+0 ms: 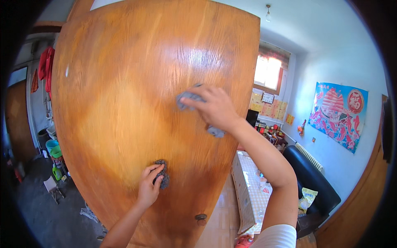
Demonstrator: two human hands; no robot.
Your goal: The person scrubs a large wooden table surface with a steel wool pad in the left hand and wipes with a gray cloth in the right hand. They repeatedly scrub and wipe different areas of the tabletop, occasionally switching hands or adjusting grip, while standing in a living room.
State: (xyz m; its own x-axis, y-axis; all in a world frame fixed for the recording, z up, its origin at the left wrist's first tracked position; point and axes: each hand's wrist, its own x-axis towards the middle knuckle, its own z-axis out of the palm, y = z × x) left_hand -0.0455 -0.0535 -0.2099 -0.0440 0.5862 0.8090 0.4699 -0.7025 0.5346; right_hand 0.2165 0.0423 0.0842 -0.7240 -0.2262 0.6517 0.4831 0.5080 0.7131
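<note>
A large wooden door (120, 103) with a varnished, wavy grain fills the middle of the view; a pale patch lies at its left centre and darker brown areas lower down. Against its lower middle my left hand (149, 184) grips a dark grey steel wool scourer (164, 175). Higher and to the right, my right hand (217, 106) presses a crumpled grey cloth (188, 100) to the wood, one end hanging below the palm. That hand is slightly blurred. A round doorknob (201, 218) sits near the door's lower right edge.
To the right stand a table with a checked cover (250, 190) and a black sofa (310, 177) bearing a yellow bag (307, 199). A poster (339, 115) hangs on the wall. At left are green basins (55, 151), a green bottle (57, 171) and a small stool (51, 185).
</note>
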